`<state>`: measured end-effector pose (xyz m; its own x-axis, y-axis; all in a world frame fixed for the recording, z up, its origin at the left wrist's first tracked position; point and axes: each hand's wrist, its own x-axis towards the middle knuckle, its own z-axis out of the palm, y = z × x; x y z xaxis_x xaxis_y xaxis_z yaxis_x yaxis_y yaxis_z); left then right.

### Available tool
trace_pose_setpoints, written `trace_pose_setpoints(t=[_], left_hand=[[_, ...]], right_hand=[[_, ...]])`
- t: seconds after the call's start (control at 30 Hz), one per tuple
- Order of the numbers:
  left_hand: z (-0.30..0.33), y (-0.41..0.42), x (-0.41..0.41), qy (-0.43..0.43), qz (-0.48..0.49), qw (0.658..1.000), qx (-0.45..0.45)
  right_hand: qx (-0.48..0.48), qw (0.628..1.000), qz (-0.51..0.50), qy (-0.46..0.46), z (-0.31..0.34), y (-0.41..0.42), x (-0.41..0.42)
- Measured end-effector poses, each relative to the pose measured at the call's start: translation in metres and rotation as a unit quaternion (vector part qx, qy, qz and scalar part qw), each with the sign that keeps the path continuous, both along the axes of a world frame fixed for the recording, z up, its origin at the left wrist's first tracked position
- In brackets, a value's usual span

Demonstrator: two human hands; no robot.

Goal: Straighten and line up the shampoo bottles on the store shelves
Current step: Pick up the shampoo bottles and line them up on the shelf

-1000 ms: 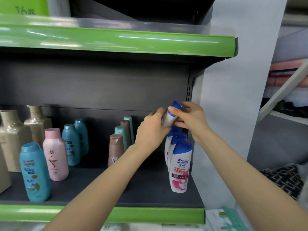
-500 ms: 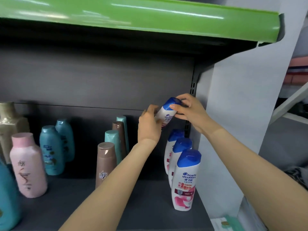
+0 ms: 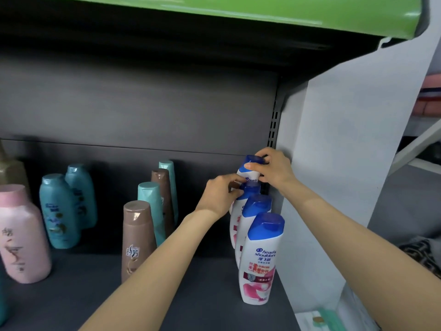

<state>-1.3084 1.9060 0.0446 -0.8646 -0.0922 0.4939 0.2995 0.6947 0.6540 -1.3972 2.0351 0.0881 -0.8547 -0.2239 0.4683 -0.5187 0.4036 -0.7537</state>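
Place: shop aisle, probably a supermarket.
Evidence: rows of shampoo bottles (image 3: 260, 259) left of and below the hands; green-edged shelving (image 3: 238, 10) above.

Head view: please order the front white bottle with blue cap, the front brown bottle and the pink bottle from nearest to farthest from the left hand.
Measured from the left hand:
1. Front white bottle with blue cap, just below and right of it, by the shelf's right wall.
2. Front brown bottle, to its left, mid-shelf.
3. Pink bottle, far left edge of the view.

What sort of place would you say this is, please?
Most likely a shop aisle: a dark shelf with a green edge strip above, and a row of identical blue-capped shampoo bottles faced forward.
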Motion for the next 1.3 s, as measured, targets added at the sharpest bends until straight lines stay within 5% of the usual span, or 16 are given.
trace_pose_setpoints(t=[0.63, 0.87, 1.3], left_hand=[[-0.007, -0.004, -0.003, 0.013, 0.001, 1.0, -0.004], [-0.005, -0.005, -0.001, 0.008, -0.011, 1.0, -0.006], [-0.004, -0.003, -0.001, 0.012, -0.006, 1.0, 0.01]], right_hand=[[0.143, 0.989, 0.016, -0.043, -0.014, -0.006, -0.018], [0.078, 0.979, 0.08, -0.169, -0.007, -0.003, -0.018], [0.109, 0.987, 0.044, -0.111, -0.014, 0.001, -0.019]])
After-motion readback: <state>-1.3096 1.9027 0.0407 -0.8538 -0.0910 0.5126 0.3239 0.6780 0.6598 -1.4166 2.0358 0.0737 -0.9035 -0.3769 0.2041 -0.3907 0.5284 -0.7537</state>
